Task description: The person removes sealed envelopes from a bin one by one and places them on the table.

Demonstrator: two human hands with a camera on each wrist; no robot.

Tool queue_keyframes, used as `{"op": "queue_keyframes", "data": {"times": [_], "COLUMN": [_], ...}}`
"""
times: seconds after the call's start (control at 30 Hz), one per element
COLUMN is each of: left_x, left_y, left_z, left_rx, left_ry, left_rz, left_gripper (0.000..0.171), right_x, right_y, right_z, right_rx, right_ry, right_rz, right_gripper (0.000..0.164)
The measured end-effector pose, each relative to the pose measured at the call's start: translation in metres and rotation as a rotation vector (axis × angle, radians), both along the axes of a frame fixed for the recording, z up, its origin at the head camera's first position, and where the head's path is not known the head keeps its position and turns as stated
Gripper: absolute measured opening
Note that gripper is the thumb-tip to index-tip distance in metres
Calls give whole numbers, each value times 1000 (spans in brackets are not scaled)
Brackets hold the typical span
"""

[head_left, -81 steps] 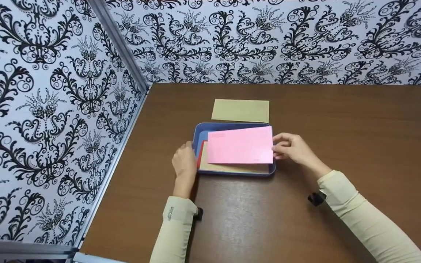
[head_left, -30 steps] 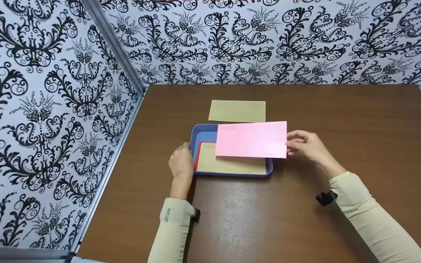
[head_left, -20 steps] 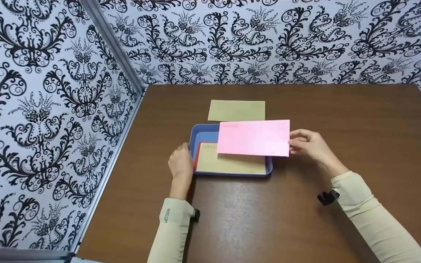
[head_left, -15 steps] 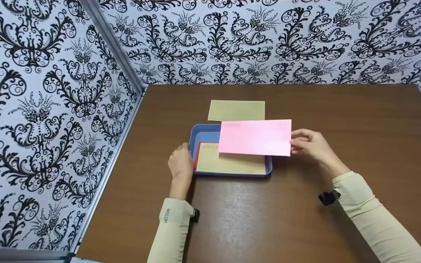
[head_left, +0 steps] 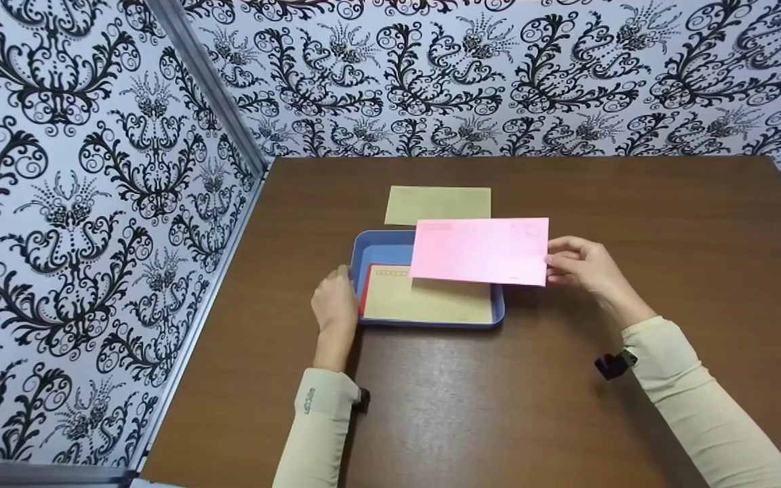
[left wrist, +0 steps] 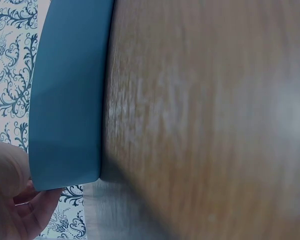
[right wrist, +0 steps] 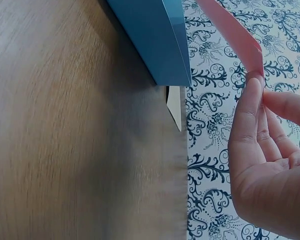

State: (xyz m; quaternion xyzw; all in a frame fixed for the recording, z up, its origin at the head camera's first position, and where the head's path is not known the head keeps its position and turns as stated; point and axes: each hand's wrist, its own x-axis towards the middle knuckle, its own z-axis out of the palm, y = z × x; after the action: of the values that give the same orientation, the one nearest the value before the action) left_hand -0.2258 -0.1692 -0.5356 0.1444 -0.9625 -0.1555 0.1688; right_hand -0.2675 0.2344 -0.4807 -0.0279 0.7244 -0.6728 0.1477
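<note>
A pink envelope (head_left: 482, 251) hangs above the blue tray (head_left: 380, 252), its right edge pinched between the thumb and fingers of my right hand (head_left: 584, 268). In the right wrist view the envelope (right wrist: 235, 32) is seen nearly edge-on, raised over the tray (right wrist: 150, 40). My left hand (head_left: 336, 301) grips the tray's left wall, thumb and fingers on either side of it in the left wrist view. Inside the tray lies a beige envelope (head_left: 424, 301) with a row of small boxes printed on it. Something red (head_left: 365, 291) peeks out along its left side.
Behind the tray, a yellowish envelope (head_left: 438, 203) lies flat on the brown wooden table (head_left: 668, 224); the pink one overlaps its front edge in the head view. Patterned panels (head_left: 472, 74) stand along the back and left of the table.
My right hand has lifted the pink envelope and carried it right and away from me, uncovering more of the beige envelope. My left hand stays on the tray.
</note>
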Motion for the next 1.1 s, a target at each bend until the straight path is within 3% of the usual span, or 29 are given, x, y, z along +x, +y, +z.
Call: {"op": "queue_keyframes", "data": {"times": [0.4,0.83,1.1], "left_x": [0,0,0], "left_y": [0,-1,-1], "left_z": [1,2,0], "left_rx": [9,24,19], "left_ry": [-15,-15,1], "left_rz": [-4,-6,-9], "left_gripper": [20,23,21], "right_x": [-2,-7,-6], "right_y": [7,14,18], "right_z": [3,1,0], "right_rx": [6,-71,-41], "right_ry": [-12,-8,-4], "right_rz": [-14,-34,-44], "right_gripper": [13,13,13]}}
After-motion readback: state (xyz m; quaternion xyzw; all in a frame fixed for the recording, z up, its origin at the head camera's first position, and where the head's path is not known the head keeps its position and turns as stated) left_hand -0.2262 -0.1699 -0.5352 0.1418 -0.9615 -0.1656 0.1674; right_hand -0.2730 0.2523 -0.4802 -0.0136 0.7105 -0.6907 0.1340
